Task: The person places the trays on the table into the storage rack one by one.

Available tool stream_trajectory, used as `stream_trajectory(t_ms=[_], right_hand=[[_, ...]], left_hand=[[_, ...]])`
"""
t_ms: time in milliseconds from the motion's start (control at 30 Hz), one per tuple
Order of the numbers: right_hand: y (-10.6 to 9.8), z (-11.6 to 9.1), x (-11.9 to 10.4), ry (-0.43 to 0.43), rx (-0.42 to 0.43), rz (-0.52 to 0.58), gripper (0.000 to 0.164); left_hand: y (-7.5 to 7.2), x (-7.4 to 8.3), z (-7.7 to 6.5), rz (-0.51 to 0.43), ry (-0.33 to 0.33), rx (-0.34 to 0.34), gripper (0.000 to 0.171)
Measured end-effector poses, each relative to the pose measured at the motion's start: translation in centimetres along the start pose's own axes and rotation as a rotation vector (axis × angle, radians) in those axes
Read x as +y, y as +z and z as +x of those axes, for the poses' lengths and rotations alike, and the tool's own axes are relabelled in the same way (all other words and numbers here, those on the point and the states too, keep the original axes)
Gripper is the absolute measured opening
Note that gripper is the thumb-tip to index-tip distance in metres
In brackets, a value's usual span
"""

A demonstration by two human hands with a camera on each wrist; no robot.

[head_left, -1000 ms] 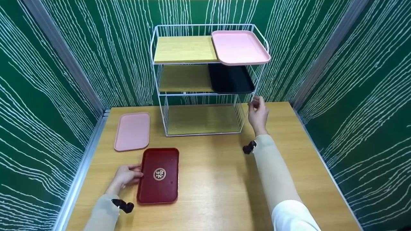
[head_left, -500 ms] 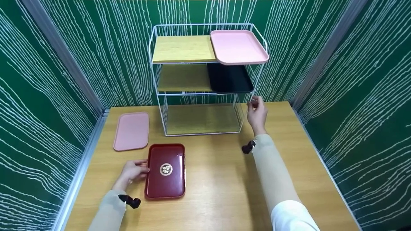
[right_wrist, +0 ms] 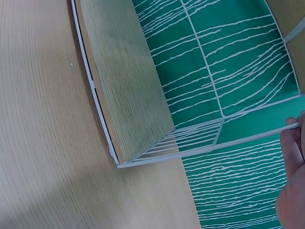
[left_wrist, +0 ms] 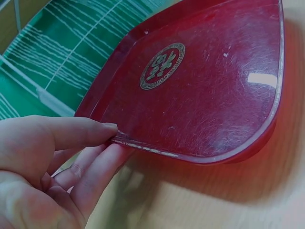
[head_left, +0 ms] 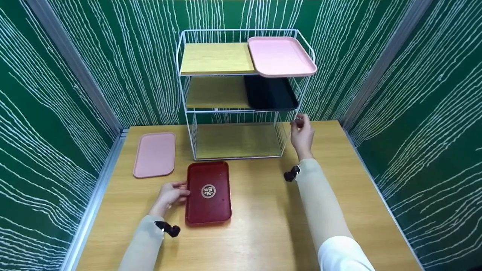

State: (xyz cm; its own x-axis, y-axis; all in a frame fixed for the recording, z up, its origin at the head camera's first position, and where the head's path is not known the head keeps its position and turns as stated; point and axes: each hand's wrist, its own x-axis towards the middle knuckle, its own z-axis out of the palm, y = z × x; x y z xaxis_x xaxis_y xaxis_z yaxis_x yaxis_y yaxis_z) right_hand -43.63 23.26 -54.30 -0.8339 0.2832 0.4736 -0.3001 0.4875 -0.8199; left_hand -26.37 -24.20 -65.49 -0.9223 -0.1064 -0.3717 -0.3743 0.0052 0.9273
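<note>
My left hand pinches the left edge of a dark red tray with a round gold emblem. In the left wrist view, the thumb lies over the tray's rim and fingers are beneath it; that edge is off the table. My right hand holds the right front post of a white wire rack with three wooden shelves. Only part of this hand enters the right wrist view, at the right edge. A pink tray lies on the top shelf's right side, a black tray on the middle shelf's right.
Another pink tray lies on the wooden table, left of the rack. The bottom shelf shows bare wood. Green walls with white streaks enclose the table at the back and sides.
My left hand has carried the red tray to the right and farther from me, toward the rack. The right hand stays at the rack's post.
</note>
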Motion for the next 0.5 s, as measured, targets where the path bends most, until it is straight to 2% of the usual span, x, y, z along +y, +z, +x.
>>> stream_trajectory(t_ms=[167,500], right_hand=[[0.0,0.0,0.0,0.010,-0.001,-0.007,0.021],[0.3,-0.1,-0.1,0.001,0.020,0.014,0.020]], left_hand=[[1.5,0.4,1.2,-0.031,-0.010,-0.003,0.063],[3.8,1.6,3.2,-0.035,0.013,0.021,0.061]])
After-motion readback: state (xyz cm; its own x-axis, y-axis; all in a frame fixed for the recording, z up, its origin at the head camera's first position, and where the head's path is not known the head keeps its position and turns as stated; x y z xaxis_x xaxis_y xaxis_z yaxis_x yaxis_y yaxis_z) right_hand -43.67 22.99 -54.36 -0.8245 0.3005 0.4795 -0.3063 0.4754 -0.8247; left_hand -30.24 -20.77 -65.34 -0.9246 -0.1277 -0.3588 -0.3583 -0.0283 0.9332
